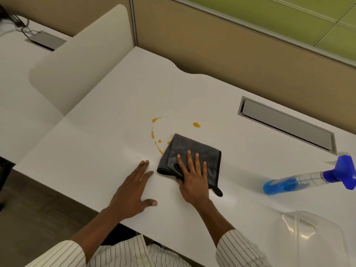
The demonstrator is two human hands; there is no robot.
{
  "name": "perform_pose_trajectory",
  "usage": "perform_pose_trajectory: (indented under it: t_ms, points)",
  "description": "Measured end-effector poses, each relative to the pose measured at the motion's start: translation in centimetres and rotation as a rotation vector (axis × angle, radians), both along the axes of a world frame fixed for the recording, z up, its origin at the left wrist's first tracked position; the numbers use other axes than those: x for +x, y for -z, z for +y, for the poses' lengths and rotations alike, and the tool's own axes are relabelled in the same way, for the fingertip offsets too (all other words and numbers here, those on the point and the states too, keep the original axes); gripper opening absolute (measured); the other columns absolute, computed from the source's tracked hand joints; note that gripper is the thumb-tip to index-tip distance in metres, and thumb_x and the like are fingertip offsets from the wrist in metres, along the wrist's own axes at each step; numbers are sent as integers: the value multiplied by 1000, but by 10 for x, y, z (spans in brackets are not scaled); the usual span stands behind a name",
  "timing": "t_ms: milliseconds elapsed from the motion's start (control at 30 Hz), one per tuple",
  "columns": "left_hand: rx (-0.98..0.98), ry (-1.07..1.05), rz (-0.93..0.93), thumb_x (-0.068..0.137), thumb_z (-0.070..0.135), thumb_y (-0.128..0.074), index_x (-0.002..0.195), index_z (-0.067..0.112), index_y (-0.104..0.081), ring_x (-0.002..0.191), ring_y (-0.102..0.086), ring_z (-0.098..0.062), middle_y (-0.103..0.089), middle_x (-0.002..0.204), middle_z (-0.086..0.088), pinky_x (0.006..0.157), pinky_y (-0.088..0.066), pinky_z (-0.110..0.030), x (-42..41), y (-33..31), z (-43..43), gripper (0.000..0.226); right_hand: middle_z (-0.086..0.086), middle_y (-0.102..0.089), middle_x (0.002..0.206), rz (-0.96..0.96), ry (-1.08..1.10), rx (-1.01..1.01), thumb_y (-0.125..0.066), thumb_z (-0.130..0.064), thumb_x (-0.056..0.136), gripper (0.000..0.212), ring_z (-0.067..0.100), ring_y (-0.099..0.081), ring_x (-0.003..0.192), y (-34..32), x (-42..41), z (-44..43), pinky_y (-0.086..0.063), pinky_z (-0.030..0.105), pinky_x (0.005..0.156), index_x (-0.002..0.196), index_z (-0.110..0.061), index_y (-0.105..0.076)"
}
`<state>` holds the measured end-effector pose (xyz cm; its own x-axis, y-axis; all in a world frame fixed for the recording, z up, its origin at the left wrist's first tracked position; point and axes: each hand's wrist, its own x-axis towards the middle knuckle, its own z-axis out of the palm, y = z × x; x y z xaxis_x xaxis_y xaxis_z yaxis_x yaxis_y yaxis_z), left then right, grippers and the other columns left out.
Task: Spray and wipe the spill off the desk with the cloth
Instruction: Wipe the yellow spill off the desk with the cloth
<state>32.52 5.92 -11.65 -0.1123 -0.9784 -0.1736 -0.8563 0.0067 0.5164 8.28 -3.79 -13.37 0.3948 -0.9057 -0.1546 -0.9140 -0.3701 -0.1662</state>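
Note:
A folded dark grey cloth [194,151] lies on the white desk [100,135], its left edge over part of an orange spill [156,138] of drops and streaks. My right hand [192,177] presses flat on the cloth with fingers spread. My left hand [133,191] rests flat on the bare desk just left of the cloth, holding nothing. A clear spray bottle [300,182] with blue liquid and a blue trigger head stands at the right, apart from both hands.
A grey cable hatch [287,123] is set into the desk at the back right. A clear plastic container [316,236] sits at the near right corner. A white divider panel [81,60] separates a neighbouring desk on the left. A tan partition wall runs behind.

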Motion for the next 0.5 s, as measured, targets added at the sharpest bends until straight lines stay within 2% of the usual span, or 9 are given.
perform_pose_trajectory:
  t_ms: [133, 267, 400, 500]
  points:
    - [10, 42, -60, 88, 78, -62, 169, 15, -16, 164, 16, -12, 18, 178, 4, 135, -16, -36, 14, -3, -8, 112, 5, 7, 177, 22, 213, -15, -43, -52, 104, 76, 36, 12, 162, 2, 4, -22, -1, 66, 128, 167, -37, -2]
    - [-8, -18, -72, 82, 87, -53, 169, 11, -19, 166, 12, -18, 13, 179, -2, 134, -15, -41, 44, -1, -22, 120, 9, 10, 176, 0, 405, 5, -46, -50, 104, 78, 38, 13, 161, 0, 32, 11, 2, 69, 126, 167, -35, -3]
    - [-28, -36, -123, 80, 93, -41, 169, 6, -16, 167, 12, -23, 13, 180, -8, 131, -13, -44, 77, 3, -31, 127, 9, 15, 176, -16, 331, 22, -48, -47, 104, 81, 38, 19, 160, -3, 68, 59, 4, 68, 126, 166, -36, 2]
    - [2, -22, -122, 77, 101, -30, 170, 8, -5, 166, 18, -23, 23, 178, -8, 132, -8, -43, 90, 5, -33, 134, 8, 11, 176, -19, 253, 7, -46, -49, 104, 79, 39, 15, 161, -4, 81, 48, 3, 68, 126, 167, -36, 1]
